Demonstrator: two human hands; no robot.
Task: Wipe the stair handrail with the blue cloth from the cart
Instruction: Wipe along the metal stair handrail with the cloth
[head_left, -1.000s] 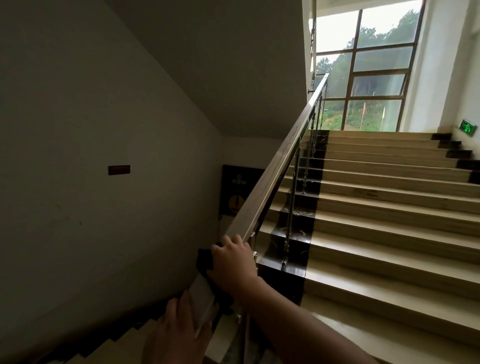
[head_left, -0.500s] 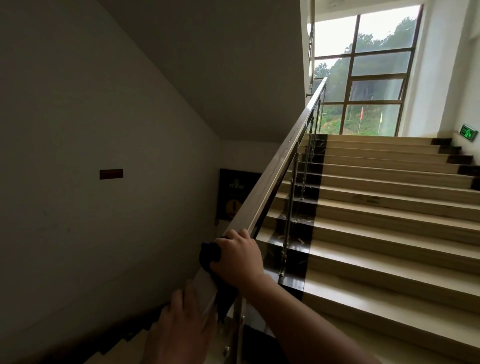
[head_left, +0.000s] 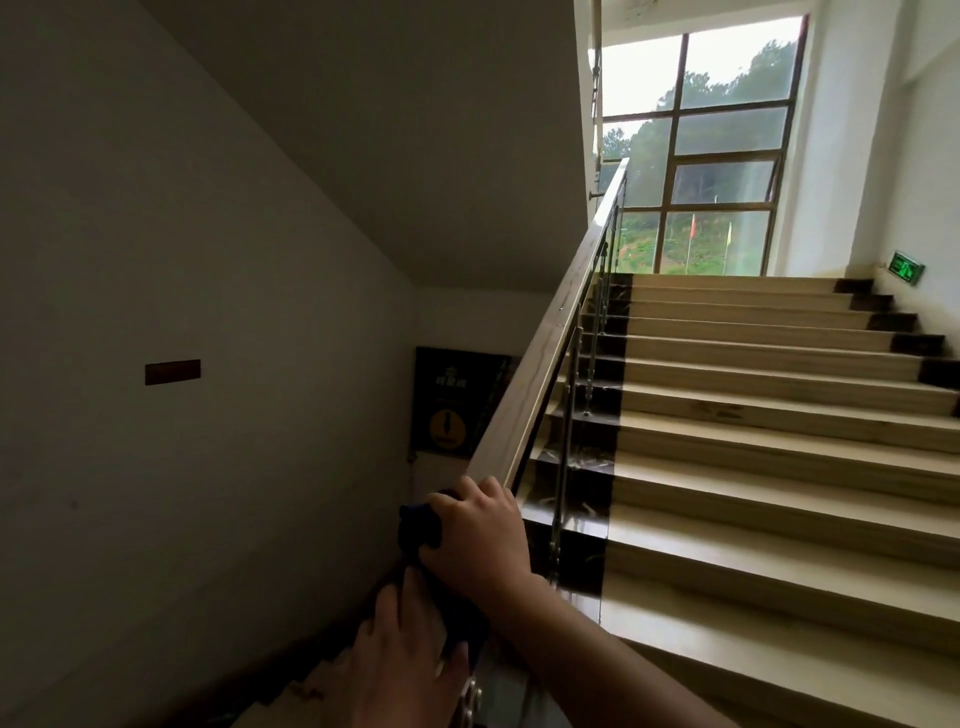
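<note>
Right hand (head_left: 478, 535) curled over blue cloth (head_left: 415, 525), gripping it against lower handrail (head_left: 550, 332). Left hand (head_left: 405, 649) just below, fingers nearly straight along rail, fingertips touching cloth.

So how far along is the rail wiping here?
Done: the cloth is fetched and on the rail. In hand: the right hand grips it round the rail low down, the left hand resting just below. Left: the whole rise of rail up toward the window. The stretch below is out of view.
</note>
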